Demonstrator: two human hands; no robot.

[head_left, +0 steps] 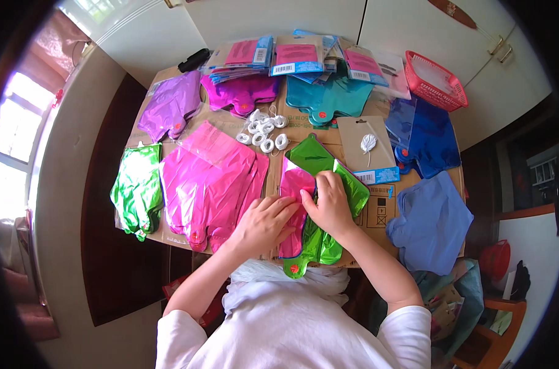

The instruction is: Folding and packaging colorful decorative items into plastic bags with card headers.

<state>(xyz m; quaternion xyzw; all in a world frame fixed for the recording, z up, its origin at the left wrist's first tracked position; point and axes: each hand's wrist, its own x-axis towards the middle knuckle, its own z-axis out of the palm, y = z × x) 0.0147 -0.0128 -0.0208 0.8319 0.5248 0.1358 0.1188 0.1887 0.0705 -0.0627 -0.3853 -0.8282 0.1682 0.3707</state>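
Note:
A folded pink foil balloon (295, 237) lies at the table's near middle, on top of a flat green foil balloon (315, 154) with a red-marked tab at its near end. My left hand (261, 224) rests on the pink foil's left side, fingers stretched out and lying flat. Thumb and fingers of my right hand (330, 206) are pinched together at the pink foil's right edge, where a dark blue strip shows. Just left is a stack of flat pink foil balloons (208, 184) with a clear plastic bag over its far part.
Small white string coils (266, 146) sit mid-table, beside a backing card (357, 141) with another coil. Flat balloons surround them: green (138, 190), purple (171, 104), magenta (239, 92), teal (328, 98), blue (436, 138), periwinkle (433, 221). Packages (298, 56) and a red basket (436, 80) stand behind.

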